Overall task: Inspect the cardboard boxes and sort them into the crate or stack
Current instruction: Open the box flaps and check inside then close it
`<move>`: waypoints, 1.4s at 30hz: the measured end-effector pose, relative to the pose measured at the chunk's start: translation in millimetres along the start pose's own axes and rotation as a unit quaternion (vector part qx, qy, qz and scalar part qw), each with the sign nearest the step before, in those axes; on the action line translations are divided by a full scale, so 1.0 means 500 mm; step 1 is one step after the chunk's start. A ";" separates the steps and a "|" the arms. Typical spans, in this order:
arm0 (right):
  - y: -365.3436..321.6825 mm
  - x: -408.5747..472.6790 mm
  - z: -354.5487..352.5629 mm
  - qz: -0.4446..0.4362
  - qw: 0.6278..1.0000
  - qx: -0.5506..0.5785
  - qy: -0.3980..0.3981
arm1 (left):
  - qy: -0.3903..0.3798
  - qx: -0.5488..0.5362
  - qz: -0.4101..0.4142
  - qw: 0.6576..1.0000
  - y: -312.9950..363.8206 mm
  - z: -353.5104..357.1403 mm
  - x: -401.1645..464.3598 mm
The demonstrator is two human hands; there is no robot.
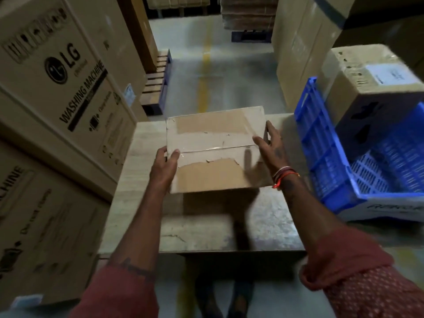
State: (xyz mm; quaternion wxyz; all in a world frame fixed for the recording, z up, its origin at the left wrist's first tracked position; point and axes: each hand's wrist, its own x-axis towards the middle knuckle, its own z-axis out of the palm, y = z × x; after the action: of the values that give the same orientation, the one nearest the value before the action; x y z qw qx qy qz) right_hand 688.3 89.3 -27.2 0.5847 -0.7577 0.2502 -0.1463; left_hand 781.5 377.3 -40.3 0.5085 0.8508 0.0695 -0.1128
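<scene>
A taped cardboard box (215,148) with torn patches on its top hangs above a wooden table (142,180), held from both sides. My left hand (164,167) grips its left edge, thumb on top. My right hand (271,148) holds the right edge, thumb on the top face and fingers round the side. A blue plastic crate (325,157) stands tilted at the right, and one cardboard box with a white label (367,88) sits in its far end.
Large washing-machine cartons (59,92) are stacked close on the left. Tall cartons (298,42) rise behind the crate. A grey floor aisle with a yellow line (205,72) runs ahead, with pallets (158,81) along it. My feet show below the table's near edge.
</scene>
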 end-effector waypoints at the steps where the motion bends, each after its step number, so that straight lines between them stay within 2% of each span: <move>1: 0.004 -0.007 0.006 0.006 1.000 0.000 -0.002 | 0.005 0.024 0.008 1.000 -0.011 -0.004 0.002; 6: 0.078 -0.034 0.013 0.052 0.997 -0.054 -0.020 | 0.000 0.118 0.032 0.992 -0.071 0.024 0.000; 9: 0.105 -0.039 0.017 0.039 0.995 -0.097 -0.008 | 0.017 0.149 0.050 0.987 -0.089 0.041 -0.009; 11: 0.097 -0.041 0.028 0.029 0.977 -0.210 -0.022 | 0.018 0.210 0.039 0.977 -0.081 0.046 -0.016; 12: 0.091 -0.044 0.039 0.018 0.952 -0.304 -0.025 | 0.028 0.252 0.051 0.966 -0.069 0.050 -0.025; 13: 0.081 -0.049 0.054 -0.012 0.923 -0.385 -0.019 | 0.048 0.299 0.091 0.949 -0.057 0.055 -0.035; 15: 0.063 -0.073 0.094 -0.107 0.884 -0.454 -0.015 | 0.064 0.355 0.231 0.904 -0.039 0.073 -0.058; 17: 0.065 -0.102 0.141 -0.170 0.863 -0.473 -0.057 | 0.004 0.375 0.337 0.864 -0.044 0.102 -0.076; 18: 0.072 -0.113 0.161 -0.175 0.854 -0.482 -0.082 | -0.027 0.388 0.357 0.850 -0.051 0.113 -0.082; 21: 0.103 -0.120 0.183 -0.166 0.837 -0.512 -0.098 | -0.070 0.414 0.345 0.840 -0.058 0.122 -0.081; 24: 0.111 -0.119 0.182 -0.162 0.829 -0.524 -0.105 | -0.077 0.431 0.345 0.830 -0.062 0.121 -0.079; 29: 0.088 -0.103 0.170 -0.163 0.838 -0.515 -0.079 | -0.065 0.400 0.336 0.850 -0.025 0.114 -0.075; 33: 0.080 -0.037 0.116 -0.112 0.838 -0.532 -0.041 | -0.047 0.399 0.319 0.858 0.012 0.099 -0.020; 39: 0.082 -0.031 0.090 -0.082 0.838 -0.534 -0.072 | -0.078 0.475 0.316 0.818 -0.035 0.099 0.035; 42: 0.078 -0.027 0.085 -0.068 0.841 -0.528 -0.094 | -0.075 0.476 0.317 0.817 -0.042 0.103 0.038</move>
State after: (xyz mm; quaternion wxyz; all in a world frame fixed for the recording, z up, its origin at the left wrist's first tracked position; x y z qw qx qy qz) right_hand 690.9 124.0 -75.3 0.1050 -0.9770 0.1813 0.0404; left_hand 788.6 342.1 -86.8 0.0510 0.9507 -0.3045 -0.0280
